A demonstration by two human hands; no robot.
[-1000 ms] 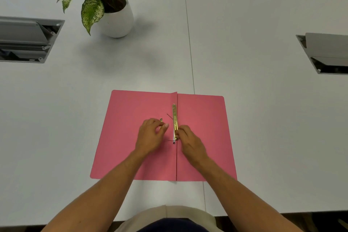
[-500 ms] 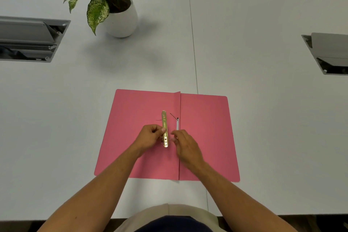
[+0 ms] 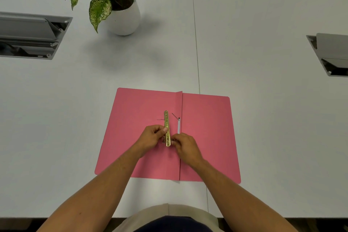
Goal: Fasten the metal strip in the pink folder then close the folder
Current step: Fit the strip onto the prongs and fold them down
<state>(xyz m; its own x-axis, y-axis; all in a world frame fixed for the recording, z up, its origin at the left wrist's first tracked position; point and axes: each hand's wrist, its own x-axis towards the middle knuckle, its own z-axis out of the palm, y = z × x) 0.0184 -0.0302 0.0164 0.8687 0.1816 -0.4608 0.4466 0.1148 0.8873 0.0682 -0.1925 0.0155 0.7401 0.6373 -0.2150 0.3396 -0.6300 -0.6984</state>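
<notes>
The pink folder [image 3: 207, 130] lies open and flat on the white table, spine running away from me. A gold metal strip [image 3: 166, 124] with small holes stands lengthwise over the left flap, just left of the spine. My left hand [image 3: 152, 136] pinches the strip near its middle with thumb and fingers. My right hand [image 3: 185, 147] touches the strip's near end with its fingertips. A thin white fastener piece [image 3: 178, 127] with a dark prong lies along the spine, beside the strip.
A potted plant [image 3: 120, 11] in a white pot stands at the back left. Two open grey cable boxes are set into the table, one at the far left [image 3: 32, 37] and one at the far right [image 3: 333, 56]. A table seam [image 3: 195, 43] runs back from the folder.
The gold strip has moved from the spine onto the left flap. My left hand took hold of it, and my right hand shifted left to its near end.
</notes>
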